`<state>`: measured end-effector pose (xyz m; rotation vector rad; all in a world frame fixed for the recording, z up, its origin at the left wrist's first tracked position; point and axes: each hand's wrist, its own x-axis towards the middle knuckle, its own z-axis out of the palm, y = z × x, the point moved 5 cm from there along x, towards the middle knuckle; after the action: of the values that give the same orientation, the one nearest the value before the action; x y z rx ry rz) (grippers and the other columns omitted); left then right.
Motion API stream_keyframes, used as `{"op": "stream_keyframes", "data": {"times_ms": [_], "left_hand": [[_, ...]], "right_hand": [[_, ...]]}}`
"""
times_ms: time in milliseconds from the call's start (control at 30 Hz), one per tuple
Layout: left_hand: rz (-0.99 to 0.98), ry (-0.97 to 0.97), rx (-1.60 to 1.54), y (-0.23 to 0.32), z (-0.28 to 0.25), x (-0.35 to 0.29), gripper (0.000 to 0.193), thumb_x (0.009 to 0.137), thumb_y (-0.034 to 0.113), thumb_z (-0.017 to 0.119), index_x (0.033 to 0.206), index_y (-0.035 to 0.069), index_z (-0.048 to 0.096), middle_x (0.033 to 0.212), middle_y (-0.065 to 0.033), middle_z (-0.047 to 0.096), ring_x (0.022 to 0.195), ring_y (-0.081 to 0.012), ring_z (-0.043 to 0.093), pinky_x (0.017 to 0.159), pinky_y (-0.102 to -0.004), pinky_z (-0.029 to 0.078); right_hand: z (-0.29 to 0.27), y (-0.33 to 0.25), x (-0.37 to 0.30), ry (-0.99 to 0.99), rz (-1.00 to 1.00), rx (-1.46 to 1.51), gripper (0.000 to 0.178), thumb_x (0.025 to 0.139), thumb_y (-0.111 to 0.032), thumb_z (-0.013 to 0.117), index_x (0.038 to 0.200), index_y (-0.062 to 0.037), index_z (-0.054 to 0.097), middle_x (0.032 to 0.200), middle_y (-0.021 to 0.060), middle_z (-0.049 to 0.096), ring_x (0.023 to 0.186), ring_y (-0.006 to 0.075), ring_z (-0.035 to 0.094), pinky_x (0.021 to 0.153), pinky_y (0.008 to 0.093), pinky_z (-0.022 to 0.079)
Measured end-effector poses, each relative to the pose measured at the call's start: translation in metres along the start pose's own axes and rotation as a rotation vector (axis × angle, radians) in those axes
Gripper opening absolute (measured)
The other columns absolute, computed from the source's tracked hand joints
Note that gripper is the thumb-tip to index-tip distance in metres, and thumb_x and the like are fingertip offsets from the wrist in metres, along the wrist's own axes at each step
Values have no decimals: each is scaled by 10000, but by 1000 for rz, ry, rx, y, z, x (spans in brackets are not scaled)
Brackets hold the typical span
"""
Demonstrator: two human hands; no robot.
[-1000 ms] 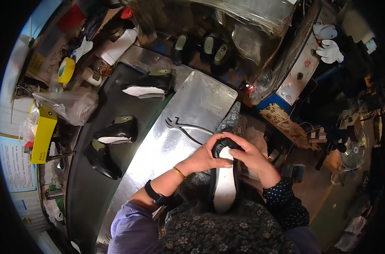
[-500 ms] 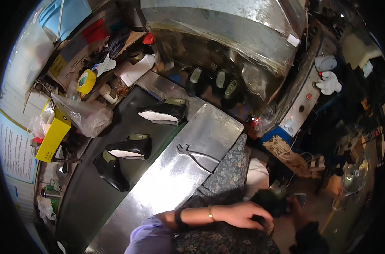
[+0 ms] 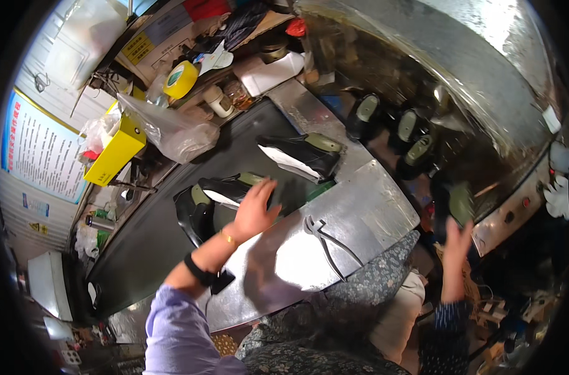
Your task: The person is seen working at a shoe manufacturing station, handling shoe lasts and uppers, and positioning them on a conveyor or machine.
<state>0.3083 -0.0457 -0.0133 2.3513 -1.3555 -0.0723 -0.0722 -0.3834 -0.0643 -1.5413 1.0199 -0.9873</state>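
Observation:
My left hand (image 3: 254,214) reaches over the belt with its fingers apart, at the heel end of a black shoe (image 3: 220,191) with a green insole; whether it touches the shoe I cannot tell. Beside that one, to the left, leans another black shoe (image 3: 197,215). Farther back on the belt lies a third shoe (image 3: 300,155) with a white sole toward me. Out to the right, my right hand (image 3: 457,240) grips a dark shoe (image 3: 460,203), its green insole showing. Lasting pliers (image 3: 329,245) rest on the metal plate (image 3: 284,265) between my hands.
Several black shoes (image 3: 407,125) stand beneath the metal hood (image 3: 484,69) at the back right. A yellow box (image 3: 119,150), a plastic bag (image 3: 187,134) and a tape roll (image 3: 180,79) line the left shelf. A control panel (image 3: 512,215) stands at right.
My left hand has gone from my lap to the shoes on the belt. My right hand has carried the dark shoe forward toward the hood. The view has swung right.

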Motion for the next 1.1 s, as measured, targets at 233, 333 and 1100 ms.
{"op": "stream_keyframes", "data": {"times_ms": [233, 333, 1100], "left_hand": [[113, -259, 451, -75, 12, 154, 977, 627, 415, 849, 1452, 133, 409, 1445, -190, 448, 1359, -383, 381, 1094, -428, 367], [-78, -690, 452, -44, 5, 176, 899, 624, 554, 814, 1338, 79, 541, 1238, -209, 616, 1204, -369, 544, 999, -405, 441], [88, -187, -778, 231, 40, -111, 529, 846, 215, 725, 1307, 26, 549, 1083, -205, 671, 913, -309, 680, 788, -358, 527]], "right_hand": [[130, 82, 101, -311, -39, -499, 1009, 866, -360, 713, 1494, 106, 75, 1560, 329, 102, 1479, 375, 105, 1194, 376, 127], [76, 78, 76, -444, -11, -200, 503, 961, -185, 609, 1406, -4, 461, 1439, 150, 485, 1333, 219, 445, 1100, 317, 335], [40, -144, -205, -441, -359, -497, 333, 838, -148, 698, 1153, -61, 637, 1135, 169, 661, 974, 378, 618, 857, 375, 494]]}}
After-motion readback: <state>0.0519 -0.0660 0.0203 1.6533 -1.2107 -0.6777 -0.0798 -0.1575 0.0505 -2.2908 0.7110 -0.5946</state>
